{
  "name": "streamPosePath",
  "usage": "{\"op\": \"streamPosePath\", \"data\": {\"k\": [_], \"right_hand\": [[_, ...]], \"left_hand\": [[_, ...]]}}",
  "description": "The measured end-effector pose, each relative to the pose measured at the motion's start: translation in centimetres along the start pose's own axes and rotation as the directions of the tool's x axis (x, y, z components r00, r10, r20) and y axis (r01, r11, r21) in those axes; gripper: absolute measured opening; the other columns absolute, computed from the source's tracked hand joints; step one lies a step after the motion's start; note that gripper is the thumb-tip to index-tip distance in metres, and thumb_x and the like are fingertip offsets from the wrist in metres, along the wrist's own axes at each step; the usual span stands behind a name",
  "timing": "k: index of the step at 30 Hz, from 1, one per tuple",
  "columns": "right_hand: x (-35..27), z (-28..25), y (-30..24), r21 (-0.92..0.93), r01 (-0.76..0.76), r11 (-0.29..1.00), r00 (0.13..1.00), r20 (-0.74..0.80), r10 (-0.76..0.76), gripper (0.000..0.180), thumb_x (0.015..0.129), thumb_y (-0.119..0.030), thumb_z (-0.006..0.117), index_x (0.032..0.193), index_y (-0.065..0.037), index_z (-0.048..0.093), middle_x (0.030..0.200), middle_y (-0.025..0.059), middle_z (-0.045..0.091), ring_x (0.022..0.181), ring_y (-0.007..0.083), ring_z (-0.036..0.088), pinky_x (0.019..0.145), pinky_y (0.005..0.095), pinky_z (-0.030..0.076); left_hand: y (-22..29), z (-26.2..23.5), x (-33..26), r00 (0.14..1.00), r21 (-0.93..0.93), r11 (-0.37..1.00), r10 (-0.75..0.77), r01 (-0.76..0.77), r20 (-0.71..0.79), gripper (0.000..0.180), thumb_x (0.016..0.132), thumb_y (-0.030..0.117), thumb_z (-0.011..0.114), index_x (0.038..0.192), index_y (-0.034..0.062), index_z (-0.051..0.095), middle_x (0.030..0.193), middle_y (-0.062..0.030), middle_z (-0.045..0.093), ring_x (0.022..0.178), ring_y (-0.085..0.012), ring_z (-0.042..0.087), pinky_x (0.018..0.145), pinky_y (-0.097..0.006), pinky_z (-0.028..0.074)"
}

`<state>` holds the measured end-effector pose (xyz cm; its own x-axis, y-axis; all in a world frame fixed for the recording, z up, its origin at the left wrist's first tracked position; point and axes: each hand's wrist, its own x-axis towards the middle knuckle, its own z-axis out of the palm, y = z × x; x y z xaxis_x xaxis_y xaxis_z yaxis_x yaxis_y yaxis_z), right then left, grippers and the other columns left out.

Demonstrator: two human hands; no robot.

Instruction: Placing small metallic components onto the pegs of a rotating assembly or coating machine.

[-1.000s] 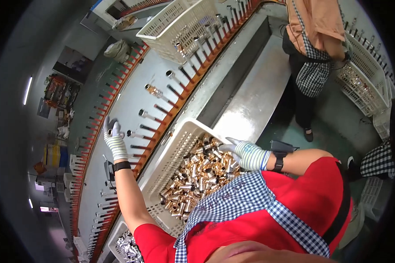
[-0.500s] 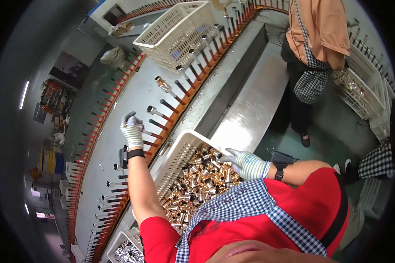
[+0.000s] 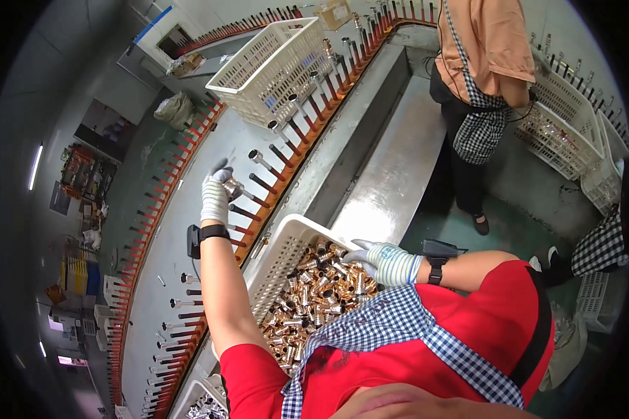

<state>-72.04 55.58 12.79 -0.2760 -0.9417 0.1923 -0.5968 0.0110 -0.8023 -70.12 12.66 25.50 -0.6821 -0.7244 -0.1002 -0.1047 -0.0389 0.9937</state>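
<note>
Left hand [image 3: 217, 194], nearer of 2, half-curls at 1 metal fitting [image 3: 235, 188]; firm hold cannot be confirmed. Fitting sits right of the fingers, long axis slanting down-right. Right hand [image 3: 388, 264], loosely open, is beside basket [image 3: 275, 269].

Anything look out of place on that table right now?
One thing: a small pale piece lies loose on the grey table, apart from the posts, while several metal fittings sit on posts. It is too small to identify.
</note>
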Motion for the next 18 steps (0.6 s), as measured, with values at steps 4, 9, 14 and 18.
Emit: {"op": "streamPosePath", "data": {"k": [4, 9, 14, 18], "right_hand": [[-0.3, -0.8, -0.6, 0.02, -0.056, 0.998, 0.998, 0.037, 0.055, 0.043, 0.084, -0.001, 0.053, 0.125, -0.015, 0.059, 0.128, 0.0209, 0.053, 0.084, 0.0377, 0.064, 0.076, 0.0451, 0.055], [-0.1, 0.0, -0.2, -0.003, -0.009, 1.0, 1.0, 0.022, 0.009, 0.043, 0.085, -0.002, 0.052, 0.126, -0.015, 0.06, 0.127, 0.0216, 0.053, 0.089, 0.038, 0.064, 0.08, 0.045, 0.054], [-0.6, -0.1, -0.1, -0.029, -0.039, 0.999, 0.998, 0.05, 0.04, 0.042, 0.086, -0.005, 0.053, 0.127, -0.015, 0.06, 0.136, 0.0248, 0.05, 0.096, 0.0397, 0.064, 0.086, 0.044, 0.054], [-0.8, -0.3, -0.3, -0.019, -0.053, 0.998, 0.993, 0.101, 0.054, 0.043, 0.088, -0.007, 0.054, 0.13, -0.017, 0.057, 0.144, 0.0303, 0.045, 0.104, 0.0449, 0.063, 0.096, 0.0471, 0.051]], "left_hand": [[0.4, -2.0, -3.3, 0.993, 0.144, 0.989, -0.037, 0.021, 0.109, 0.029, 0.082, 0.013, 0.058, 0.109, 0.0062, 0.065, 0.094, -0.0072, 0.064, 0.066, -0.0194, 0.063, 0.055, -0.032, 0.054], [-2.8, -1.0, -12.3, 0.988, 0.209, 0.977, 0.006, -0.039, 0.153, 0.017, 0.083, 0.004, 0.061, 0.1, 0.0044, 0.065, 0.069, -0.0014, 0.059, 0.046, -0.0105, 0.05, 0.041, -0.025, 0.039], [-1.0, 5.6, -25.6, 0.677, 0.621, 0.782, -0.43, -0.052, 0.598, 0.051, 0.091, 0.024, 0.07, 0.137, 0.009, 0.055, 0.121, -0.0126, 0.064, 0.077, -0.0186, 0.069, 0.066, -0.03, 0.058], [-3.2, 2.1, -26.9, 0.567, 0.591, 0.757, -0.367, -0.278, 0.737, 0.052, 0.096, 0.028, 0.063, 0.142, 0.0072, 0.051, 0.137, -0.0117, 0.06, 0.104, -0.0192, 0.065, 0.091, -0.034, 0.053]]}}
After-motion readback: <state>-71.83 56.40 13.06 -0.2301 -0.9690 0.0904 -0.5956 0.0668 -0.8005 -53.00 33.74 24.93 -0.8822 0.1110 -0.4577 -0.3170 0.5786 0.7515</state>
